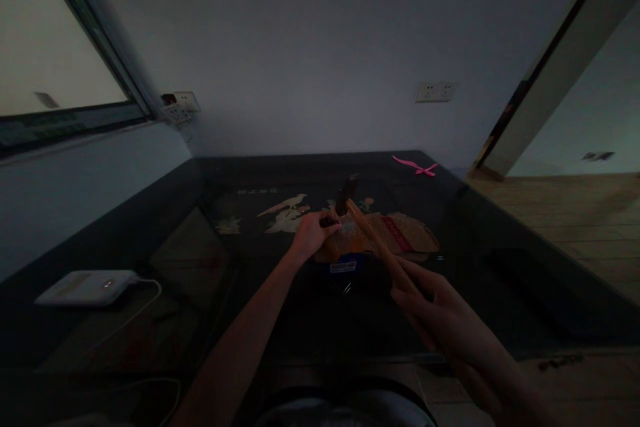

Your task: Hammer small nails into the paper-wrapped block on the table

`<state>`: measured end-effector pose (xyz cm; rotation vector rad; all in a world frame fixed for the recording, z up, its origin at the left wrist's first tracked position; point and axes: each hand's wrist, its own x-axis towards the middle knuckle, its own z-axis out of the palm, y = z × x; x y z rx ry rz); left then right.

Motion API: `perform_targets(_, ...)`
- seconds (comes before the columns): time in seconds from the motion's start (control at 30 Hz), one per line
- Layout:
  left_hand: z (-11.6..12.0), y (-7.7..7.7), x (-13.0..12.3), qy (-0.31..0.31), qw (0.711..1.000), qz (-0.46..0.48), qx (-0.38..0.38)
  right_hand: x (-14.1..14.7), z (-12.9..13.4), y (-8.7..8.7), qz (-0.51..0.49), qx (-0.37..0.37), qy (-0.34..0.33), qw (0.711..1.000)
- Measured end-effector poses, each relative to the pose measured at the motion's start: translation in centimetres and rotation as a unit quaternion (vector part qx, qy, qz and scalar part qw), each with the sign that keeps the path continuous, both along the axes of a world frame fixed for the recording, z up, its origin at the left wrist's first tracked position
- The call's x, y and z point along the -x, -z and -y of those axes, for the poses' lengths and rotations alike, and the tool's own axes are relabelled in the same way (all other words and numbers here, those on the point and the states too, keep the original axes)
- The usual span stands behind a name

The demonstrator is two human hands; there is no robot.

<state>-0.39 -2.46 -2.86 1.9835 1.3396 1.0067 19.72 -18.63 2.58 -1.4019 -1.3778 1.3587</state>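
My right hand [430, 300] is closed round the wooden handle of a hammer [380, 247]. The hammer's dark metal head is up, tilted, just right of my left hand [311, 235]. My left hand's fingers are pinched close to the head, on something small and dark that I cannot make out. Below both lies a brown speckled packet or sheet [367, 232] with a red band, flat on the dark table. A blue piece with a white label [343, 267] shows at its near edge.
The dark glossy table [280, 320] has printed birds and flowers. A white power bank [85, 287] with a cable lies left. A pink ribbon-like strip [417, 166] lies at the far right corner. A black flat object [540, 287] is at right. Wall sockets [435, 92] are behind.
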Motion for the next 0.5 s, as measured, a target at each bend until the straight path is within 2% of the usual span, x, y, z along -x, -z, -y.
perform_targets(0.1,-0.07,0.01,0.14,0.002,1.0,-0.013,-0.002,-0.09,-0.03,0.34,0.005,0.022,-0.011,1.0)
perform_targets(0.27,-0.11,0.1,0.09,-0.004,1.0,-0.003,-0.008,-0.32,0.1,0.42,0.002,-0.005,0.022,1.0)
perform_targets(0.5,0.07,-0.21,0.05,-0.004,1.0,-0.015,-0.008,-0.06,-0.07,0.54,-0.01,0.01,-0.015,1.0)
